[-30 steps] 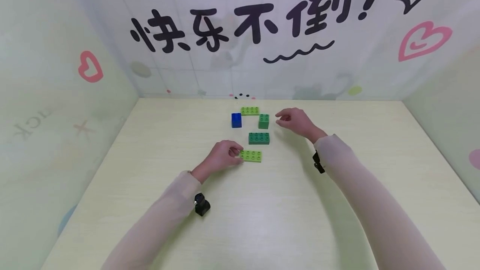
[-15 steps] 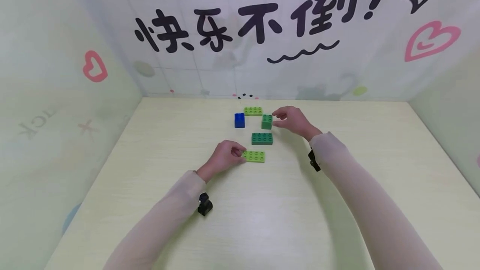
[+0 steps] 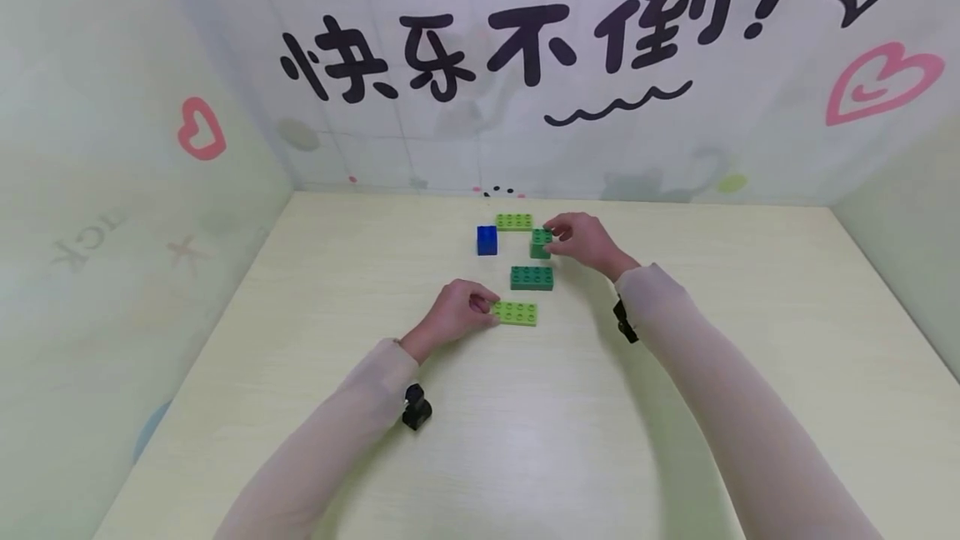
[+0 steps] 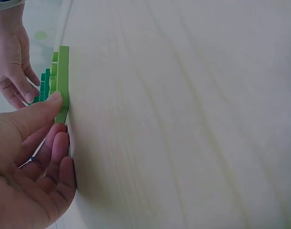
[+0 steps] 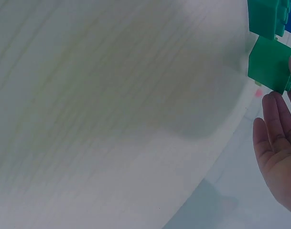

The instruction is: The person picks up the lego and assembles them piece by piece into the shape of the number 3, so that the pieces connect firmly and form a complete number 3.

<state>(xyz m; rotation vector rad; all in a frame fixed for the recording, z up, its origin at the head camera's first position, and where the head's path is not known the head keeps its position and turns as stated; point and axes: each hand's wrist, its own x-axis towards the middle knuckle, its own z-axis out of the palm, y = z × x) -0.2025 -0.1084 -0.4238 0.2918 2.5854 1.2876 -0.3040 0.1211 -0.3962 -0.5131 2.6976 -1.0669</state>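
My left hand (image 3: 459, 309) pinches the left end of a flat lime-green toy brick (image 3: 519, 314) on the table; in the left wrist view the thumb presses on the studded side of the lime brick (image 4: 62, 78). Farther back, my right hand (image 3: 588, 242) has its thumb and fingers around the right side of a small green brick (image 3: 540, 250). The right wrist view shows the thumb tip at the edge of this green brick (image 5: 269, 64), the other fingers below it. Between the hands lies a longer dark green brick (image 3: 531, 278).
A blue brick (image 3: 487, 241) stands left of the small green one. Behind them, a second flat lime brick (image 3: 514, 222) lies near the back wall (image 3: 420, 157). Printed cloth walls border the pale wooden table (image 3: 480, 440) at the back and sides.
My right hand has moved left, from beside the small green brick to around its right side. The left hand stays at the near lime brick. The head view has shifted slightly left.
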